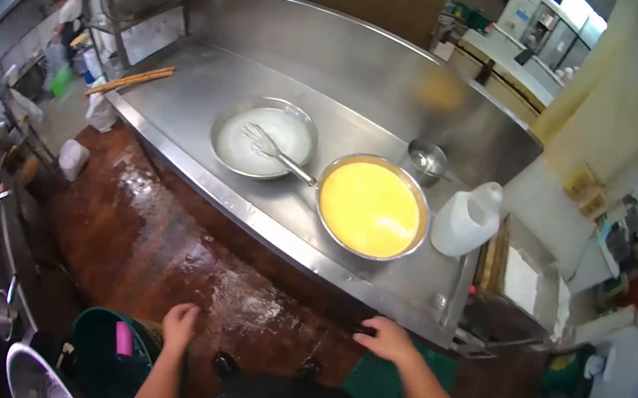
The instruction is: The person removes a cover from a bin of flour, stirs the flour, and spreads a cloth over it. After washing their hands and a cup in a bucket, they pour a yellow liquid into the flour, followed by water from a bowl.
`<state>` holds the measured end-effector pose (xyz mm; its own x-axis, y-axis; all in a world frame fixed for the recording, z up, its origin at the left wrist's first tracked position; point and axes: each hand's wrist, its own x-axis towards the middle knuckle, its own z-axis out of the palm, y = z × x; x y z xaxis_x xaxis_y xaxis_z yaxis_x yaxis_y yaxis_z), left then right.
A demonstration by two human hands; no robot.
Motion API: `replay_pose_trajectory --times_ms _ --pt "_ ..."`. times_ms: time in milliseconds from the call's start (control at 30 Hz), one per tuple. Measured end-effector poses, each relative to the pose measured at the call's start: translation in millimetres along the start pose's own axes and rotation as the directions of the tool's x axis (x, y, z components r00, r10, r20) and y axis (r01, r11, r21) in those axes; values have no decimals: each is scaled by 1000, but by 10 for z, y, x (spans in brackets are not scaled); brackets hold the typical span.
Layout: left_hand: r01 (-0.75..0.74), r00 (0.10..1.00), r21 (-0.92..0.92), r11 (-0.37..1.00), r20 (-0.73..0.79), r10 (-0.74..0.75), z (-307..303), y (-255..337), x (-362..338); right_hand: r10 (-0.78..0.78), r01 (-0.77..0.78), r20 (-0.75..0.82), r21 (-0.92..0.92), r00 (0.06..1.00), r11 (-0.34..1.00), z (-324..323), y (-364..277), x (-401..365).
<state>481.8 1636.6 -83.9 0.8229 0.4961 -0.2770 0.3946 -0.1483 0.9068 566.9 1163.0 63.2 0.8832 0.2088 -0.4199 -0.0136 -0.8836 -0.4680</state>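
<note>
My left hand (179,325) hangs over the floor with its fingers loosely bent and nothing in them. My right hand (389,339) is held out below the counter's front edge, thumb and fingers apart, also holding nothing. Beyond them on the steel counter (203,160) stands a wide bowl of bright yellow liquid (370,208). To its left is a metal bowl (221,156) with white contents. A whisk (277,153) rests in that bowl, its handle reaching toward the yellow one. At right stand a small metal pot (425,158) and a white plastic jug (465,221).
Wooden sticks (133,81) lie across the counter's left end. A dark green bin (96,331) with something pink stands by my left arm. White smears mark the brown floor (161,235). A green mat (391,386) lies under my right arm. Another person (69,13) is far left.
</note>
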Motion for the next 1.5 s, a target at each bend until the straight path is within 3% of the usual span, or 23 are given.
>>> replay_pose_trajectory --times_ms 33,67,100,133,200,233,267,300,333,367,433,533,667,733,833,900,933,1000,1067,1167,1300,1367,1500 --pt "90 990 -198 976 123 -66 355 436 -19 11 -7 -25 167 1000 986 -147 151 -72" --pt "-12 995 -8 1000 100 12 657 875 -120 -79 109 -118 277 990 955 -213 358 -51" --pt "-56 976 -42 998 208 64 897 1250 -139 59 -55 2 398 998 916 -499 260 -89" --pt "-94 961 -44 995 256 102 1170 1341 -37 26 16 -92 431 995 902 -535 510 33" --pt "-310 918 -75 948 235 319 1619 1689 97 141 8 -229 546 963 838 -577 1012 393" --pt "-152 926 -89 984 336 174 1776 1837 227 197 -4 -248 613 949 790 -700 917 514" --pt "-221 927 -21 975 305 217 1936 1909 374 271 -20 -267 678 925 735 -850 800 585" --pt "-189 934 -10 982 307 183 2040 2064 483 257 -16 -258 676 931 737 -894 790 733" --pt "-186 936 -6 983 303 179 2165 2100 627 294 16 -272 758 916 652 -921 821 864" --pt "-147 954 -35 989 261 151 2305 2128 788 339 49 -281 829 898 556 -937 859 988" --pt "-30 969 -188 982 235 75 2570 2152 1063 382 24 -258 853 887 521 -928 895 1156" --pt "70 963 -249 966 269 -1 2800 2157 1349 449 -16 -223 883 865 469 -1073 845 1465" --pt "-18 977 -344 939 191 89 3049 2174 1432 490 -31 -153 937 858 348 -1093 985 1663" --pt "-73 979 -231 970 169 114 3076 2183 1451 526 -81 -137 925 840 371 -1127 920 1727" --pt "-50 976 -503 863 160 150 3210 2176 1502 536 -83 -194 890 822 449 -1190 782 1804" --pt "-20 971 -231 973 229 74 3123 2339 1555 529 -47 -202 907 824 419 -1216 718 1850" --pt "-5 982 -331 944 177 67 3188 2265 1608 528 -91 -155 907 835 411 -1240 781 1871" --pt "21 988 -370 929 147 36 3169 2447 1537 406 13 -301 816 863 578 -1149 964 2007" --pt "-103 985 -342 934 98 144 3134 2503 1600 339 42 -424 673 840 738 -1103 972 2067" --pt "-85 987 -308 948 104 122 3119 2599 1617 341 -89 -429 507 837 857 -1139 928 2049" --pt "-101 984 -166 981 129 123 3125 2599 1662 326 -112 -463 430 825 896 -1144 886 2023" --pt "-93 978 -92 991 176 108 3094 2601 1695 300 -40 -504 462 810 886 -1114 882 2049" --pt "-86 976 -173 981 184 118 3138 2453 1695 267 56 -546 503 794 863 -1099 912 2012"
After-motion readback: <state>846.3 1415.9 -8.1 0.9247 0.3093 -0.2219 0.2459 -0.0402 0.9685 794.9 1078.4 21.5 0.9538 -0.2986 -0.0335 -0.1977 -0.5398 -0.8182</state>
